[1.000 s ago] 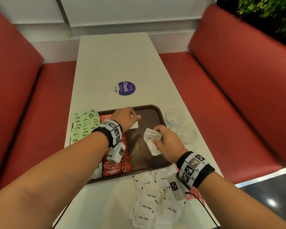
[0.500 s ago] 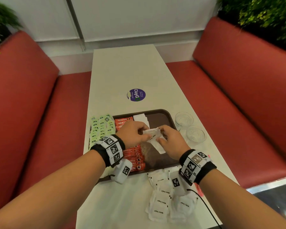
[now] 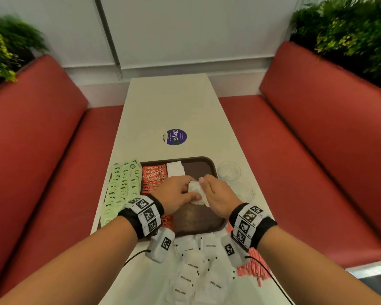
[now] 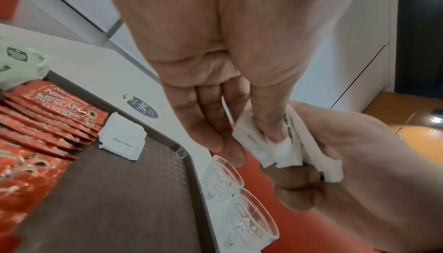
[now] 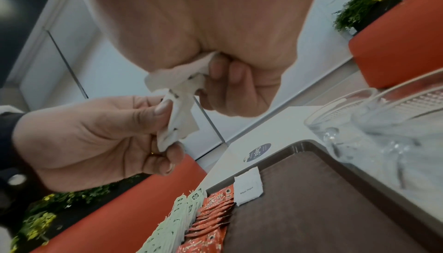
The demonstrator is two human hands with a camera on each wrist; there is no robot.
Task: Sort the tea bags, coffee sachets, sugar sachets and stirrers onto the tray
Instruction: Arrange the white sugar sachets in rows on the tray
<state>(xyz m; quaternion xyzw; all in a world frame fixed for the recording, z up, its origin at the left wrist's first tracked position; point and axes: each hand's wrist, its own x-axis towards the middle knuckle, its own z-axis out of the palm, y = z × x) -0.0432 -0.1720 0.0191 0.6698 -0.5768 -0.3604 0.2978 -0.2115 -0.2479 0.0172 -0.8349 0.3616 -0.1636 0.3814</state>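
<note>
Both hands meet above the brown tray (image 3: pixel 209 164) on a small bunch of white sugar sachets (image 3: pixel 196 191). My left hand (image 3: pixel 178 193) pinches one end of the bunch (image 4: pixel 263 143) between thumb and fingers. My right hand (image 3: pixel 218 194) has its fingers curled round the other end (image 5: pixel 182 84). On the tray lie a column of red coffee sachets (image 3: pixel 154 175) and one white sugar sachet (image 3: pixel 175 168) at the far edge. Green tea bags (image 3: pixel 121 188) run along the tray's left side. Loose sugar sachets (image 3: pixel 198 267) and red stirrers (image 3: pixel 251 263) lie on the table near me.
Two clear glass bowls (image 3: pixel 229 170) (image 3: pixel 243 191) stand on the white table just right of the tray. A round purple sticker (image 3: pixel 174 137) is farther along the table. Red bench seats (image 3: pixel 295 150) flank both sides.
My left hand came from the tray's far edge to join the right hand on the sachets. The head view has tilted upward.
</note>
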